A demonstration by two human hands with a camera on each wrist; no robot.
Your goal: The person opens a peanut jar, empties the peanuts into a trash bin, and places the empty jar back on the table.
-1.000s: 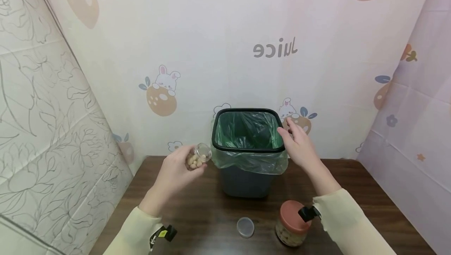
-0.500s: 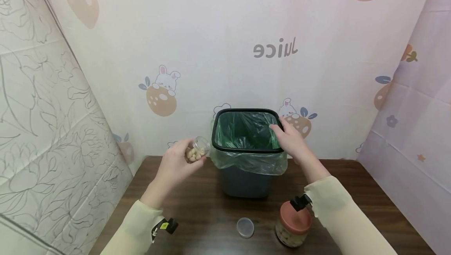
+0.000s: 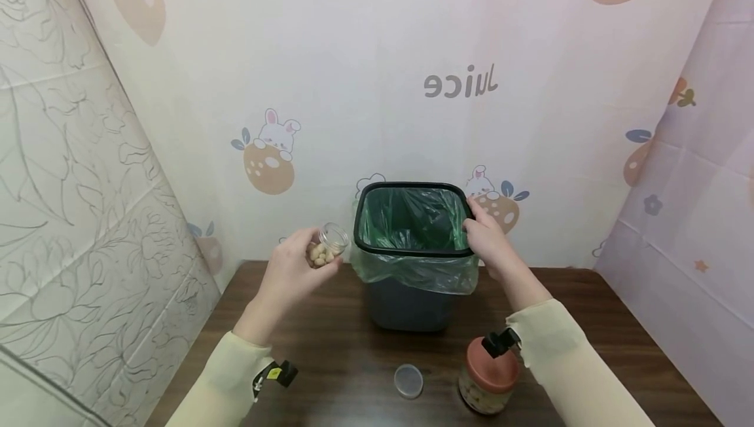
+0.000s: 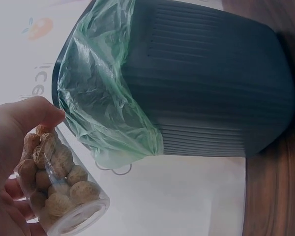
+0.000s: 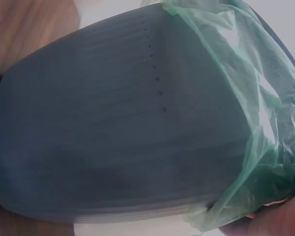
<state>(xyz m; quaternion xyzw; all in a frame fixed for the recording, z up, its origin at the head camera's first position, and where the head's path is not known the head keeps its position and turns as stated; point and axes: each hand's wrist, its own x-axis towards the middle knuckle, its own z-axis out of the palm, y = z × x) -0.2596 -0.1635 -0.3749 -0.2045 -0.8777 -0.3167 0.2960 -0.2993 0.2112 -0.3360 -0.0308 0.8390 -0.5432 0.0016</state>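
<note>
My left hand (image 3: 291, 266) grips a small clear jar (image 3: 334, 237), tilted with its lidless mouth toward the trash can. Unshelled peanuts (image 4: 59, 172) fill much of it in the left wrist view. The dark grey trash can (image 3: 409, 309) stands just to the right of the jar, lined with a green plastic bag (image 3: 415, 274) folded over its black rim. At the can's right side, my right hand (image 3: 490, 240) holds the rim, thumb over the edge and fingers outside. In the right wrist view, only part of that hand (image 5: 280, 221) shows beside the bag.
A clear round lid (image 3: 408, 381) lies on the dark wooden table (image 3: 330, 361) in front of the can. To its right stands a jar with a red lid (image 3: 491, 365), close under the right sleeve. A printed curtain (image 3: 377, 86) hangs behind the table.
My right hand has moved left onto the can's rim, and its thumb has closed over the edge. My left hand has raised the jar slightly; the peanuts stay inside.
</note>
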